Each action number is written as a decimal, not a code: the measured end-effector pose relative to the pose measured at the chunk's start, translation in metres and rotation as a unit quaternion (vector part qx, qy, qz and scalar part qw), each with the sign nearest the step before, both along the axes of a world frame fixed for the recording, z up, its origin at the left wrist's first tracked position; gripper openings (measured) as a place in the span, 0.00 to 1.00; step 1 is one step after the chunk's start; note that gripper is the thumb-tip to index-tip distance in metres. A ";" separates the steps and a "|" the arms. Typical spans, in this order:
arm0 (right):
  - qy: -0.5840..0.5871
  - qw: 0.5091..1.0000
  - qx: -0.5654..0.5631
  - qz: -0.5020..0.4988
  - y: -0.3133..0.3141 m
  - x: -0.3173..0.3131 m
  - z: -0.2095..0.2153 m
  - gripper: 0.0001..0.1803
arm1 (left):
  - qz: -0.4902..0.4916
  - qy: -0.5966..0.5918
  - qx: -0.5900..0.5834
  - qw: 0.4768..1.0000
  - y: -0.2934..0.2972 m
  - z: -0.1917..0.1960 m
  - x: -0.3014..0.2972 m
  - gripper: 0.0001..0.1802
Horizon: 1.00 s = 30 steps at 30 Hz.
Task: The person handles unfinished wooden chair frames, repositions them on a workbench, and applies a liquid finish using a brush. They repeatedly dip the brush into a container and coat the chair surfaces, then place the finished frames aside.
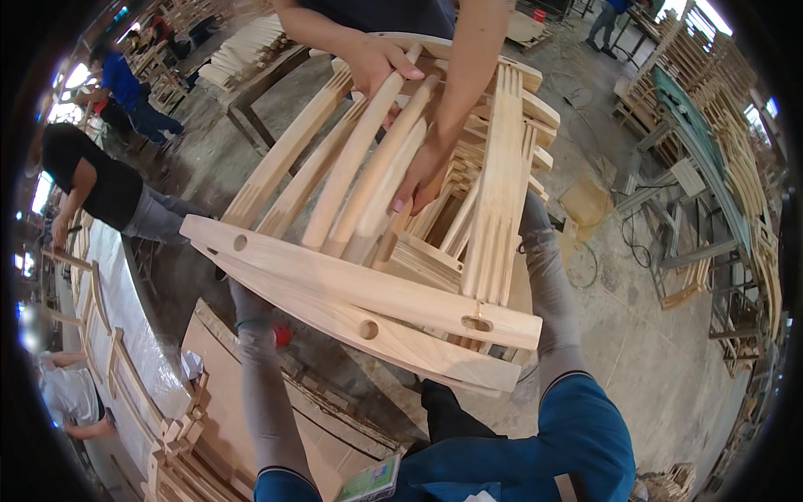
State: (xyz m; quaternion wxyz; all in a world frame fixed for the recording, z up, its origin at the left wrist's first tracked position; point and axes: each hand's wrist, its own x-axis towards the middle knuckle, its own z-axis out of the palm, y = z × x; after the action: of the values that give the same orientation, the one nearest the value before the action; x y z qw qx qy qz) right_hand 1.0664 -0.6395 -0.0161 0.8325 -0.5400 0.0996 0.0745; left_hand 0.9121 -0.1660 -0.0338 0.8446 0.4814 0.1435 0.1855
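Note:
A stack of pale wooden chair-like parts fills the middle, between me and a person opposite. A curved rail (360, 276) with oval holes crosses its near side, a second curved rail (335, 322) just below it. My left sleeve (266, 393) runs up to the stack's left part, where the rails hide my left hand. On the right, my right sleeve (556, 309) reaches the stack's side; the fingers of that hand are hidden too. The other person's one hand (381, 65) grips slats (364, 159); their other hand (422, 171) rests against more slats.
Beneath my left arm lies a brown board (222, 360). Wooden frames (180, 443) stand at lower left beside a plastic-covered table (138, 309). A metal rack (703, 238) with wooden parts stands right. A person in black (100, 180) works at left; cables lie on the floor.

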 end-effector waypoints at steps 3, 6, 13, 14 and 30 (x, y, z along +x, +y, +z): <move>0.015 0.998 -0.062 0.022 0.009 0.009 0.007 0.30 | 0.007 0.043 -0.073 0.996 0.013 -0.019 -0.010 0.24; 0.022 0.994 -0.102 0.024 0.011 0.011 0.010 0.29 | 0.034 0.057 -0.162 0.985 -0.006 -0.022 -0.027 0.22; 0.006 0.989 -0.141 0.046 0.022 -0.012 0.030 0.29 | 0.143 0.008 -0.094 0.985 -0.029 0.007 -0.099 0.20; 0.001 0.988 -0.146 0.049 0.024 -0.017 0.035 0.29 | 0.149 0.007 -0.090 0.985 -0.030 0.010 -0.110 0.21; -0.127 0.930 -0.197 0.283 0.177 -0.121 0.128 0.28 | 0.300 -0.083 -0.180 0.933 -0.052 0.079 -0.285 0.19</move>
State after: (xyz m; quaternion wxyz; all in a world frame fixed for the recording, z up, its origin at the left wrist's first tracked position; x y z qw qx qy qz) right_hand 0.9456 -0.4626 0.1119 0.6591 -0.7041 -0.1516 0.2164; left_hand 0.6271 -0.2182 0.0450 0.8311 0.2387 0.2411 0.4407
